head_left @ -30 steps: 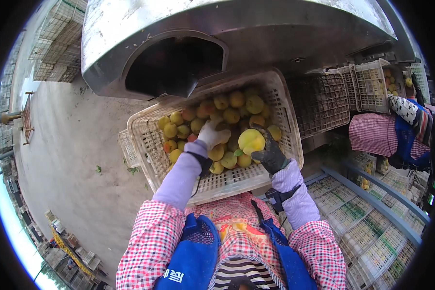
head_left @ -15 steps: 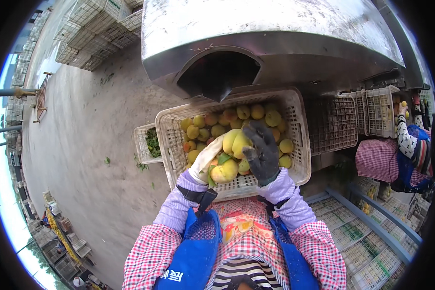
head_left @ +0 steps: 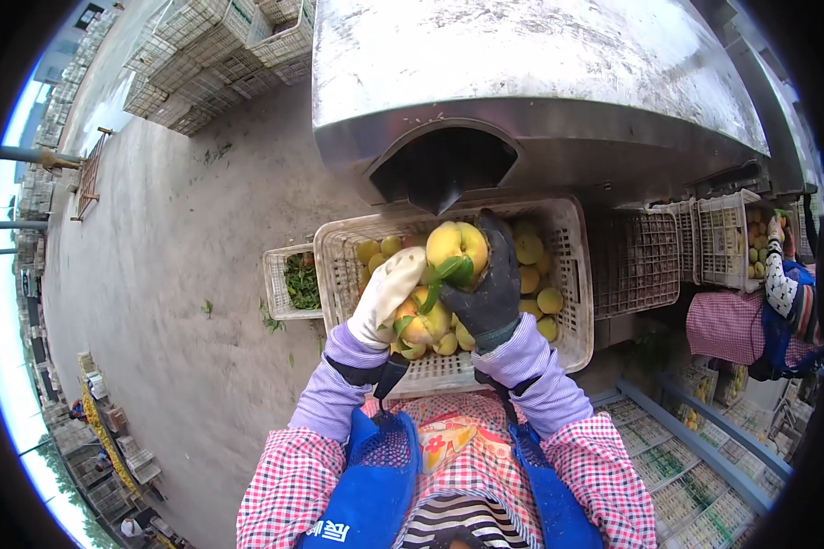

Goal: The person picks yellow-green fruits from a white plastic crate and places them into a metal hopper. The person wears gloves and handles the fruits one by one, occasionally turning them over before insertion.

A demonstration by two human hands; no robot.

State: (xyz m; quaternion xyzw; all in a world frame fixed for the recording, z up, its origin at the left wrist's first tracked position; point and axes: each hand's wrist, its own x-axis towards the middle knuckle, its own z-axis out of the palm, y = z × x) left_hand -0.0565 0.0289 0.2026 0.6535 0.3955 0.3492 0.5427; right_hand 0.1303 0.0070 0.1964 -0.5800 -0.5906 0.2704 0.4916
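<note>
Both my hands are over a white plastic crate (head_left: 577,274) of peaches. In a dark glove, my right hand (head_left: 493,288) curls around the right side of a yellow peach (head_left: 456,242), lifted above the others. Green leaves (head_left: 454,271) hang at that peach's lower edge. My left hand (head_left: 386,297), in a white glove, closes around a second yellow-pink peach (head_left: 425,322), closer to me, with a leaf against it. Its fingertips reach toward the upper peach; whether they touch it I cannot tell. More peaches (head_left: 529,247) lie in the crate beneath.
A metal machine (head_left: 540,64) with a dark chute opening (head_left: 444,165) overhangs the crate's far edge. Left of the crate, a small crate (head_left: 275,285) holds leaves. Brown crates (head_left: 636,252) stand at right, where a co-worker (head_left: 787,302) handles fruit. Stacked crates (head_left: 220,55) rise at far left.
My right hand has closed around the upper peach, which is lifted and now shows leaves at its lower edge. My left hand keeps the lower peach. The whole view has shifted slightly.
</note>
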